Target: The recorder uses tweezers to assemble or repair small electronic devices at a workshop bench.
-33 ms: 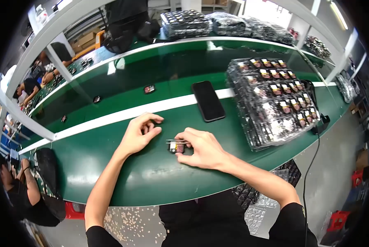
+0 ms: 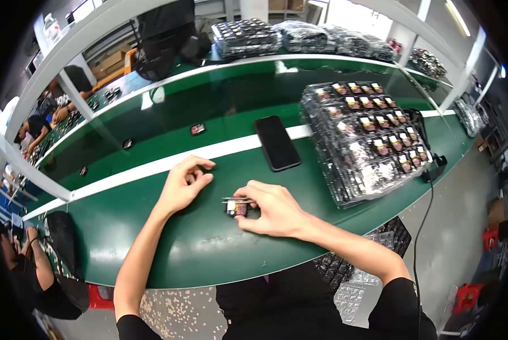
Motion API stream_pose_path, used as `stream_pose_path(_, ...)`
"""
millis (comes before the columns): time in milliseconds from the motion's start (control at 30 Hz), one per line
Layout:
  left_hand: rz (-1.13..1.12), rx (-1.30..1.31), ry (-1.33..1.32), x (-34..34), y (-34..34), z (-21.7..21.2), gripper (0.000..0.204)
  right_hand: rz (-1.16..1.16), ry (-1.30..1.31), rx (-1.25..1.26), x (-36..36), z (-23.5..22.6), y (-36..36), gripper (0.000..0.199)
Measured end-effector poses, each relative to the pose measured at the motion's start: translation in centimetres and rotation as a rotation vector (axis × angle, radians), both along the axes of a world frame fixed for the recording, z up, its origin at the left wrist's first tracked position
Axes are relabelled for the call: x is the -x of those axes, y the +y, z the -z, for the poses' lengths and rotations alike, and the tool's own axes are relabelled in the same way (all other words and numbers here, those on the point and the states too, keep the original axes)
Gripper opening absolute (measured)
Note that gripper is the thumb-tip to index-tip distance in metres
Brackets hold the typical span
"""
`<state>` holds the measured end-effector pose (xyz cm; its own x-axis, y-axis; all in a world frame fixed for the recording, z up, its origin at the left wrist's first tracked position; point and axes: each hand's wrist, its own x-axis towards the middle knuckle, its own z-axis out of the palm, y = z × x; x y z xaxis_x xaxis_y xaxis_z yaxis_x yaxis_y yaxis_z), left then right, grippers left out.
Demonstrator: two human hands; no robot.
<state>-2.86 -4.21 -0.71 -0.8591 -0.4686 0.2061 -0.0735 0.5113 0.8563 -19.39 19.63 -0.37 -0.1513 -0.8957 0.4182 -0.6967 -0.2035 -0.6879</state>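
My right hand [image 2: 273, 209] pinches thin metal tweezers [image 2: 231, 200], whose prongs point left over the top edge of a small black device [image 2: 237, 208]. A white and dark red label shows on the device, and my fingertips touch its right side. It lies on the green workbench [image 2: 197, 249]. To the left, my left hand [image 2: 181, 188] hovers or rests close to the bench with loosely bent fingers, thumb and forefinger apart and nothing between them. Beyond my hands lies a black smartphone [image 2: 277, 143], screen up.
A tall stack of clear plastic trays [image 2: 373, 141] with labelled devices stands at right, a black cable [image 2: 417, 243] beside it. Several small devices lie on the green conveyor belt [image 2: 169, 133] behind a white rail [image 2: 208, 157]. Other people sit at far left.
The whole view has shifted slightly, so the bench and trays sit a little further left. My hands keep nearly the same pose, the right one still on the tweezers.
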Motion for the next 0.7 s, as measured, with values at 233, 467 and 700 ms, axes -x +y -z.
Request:
stream_pose_path(233,-0.252,0.781,0.007,7.0,-6.2,-1.3,0.046,0.165,0.163,0.259,1.5,-9.5,7.6,0.048)
stream_pose_path(467,-0.265,0.698,-0.148,11.1,-8.9,1.3,0.039,0.642,0.046,0.162,9.9,-12.0,16.1,0.044)
stream_pose_path(700,-0.173,0.677,-0.028,10.8,-5.3,-0.2,0.037,0.759,-0.096,0.162,11.8,-9.6,20.1,0.044)
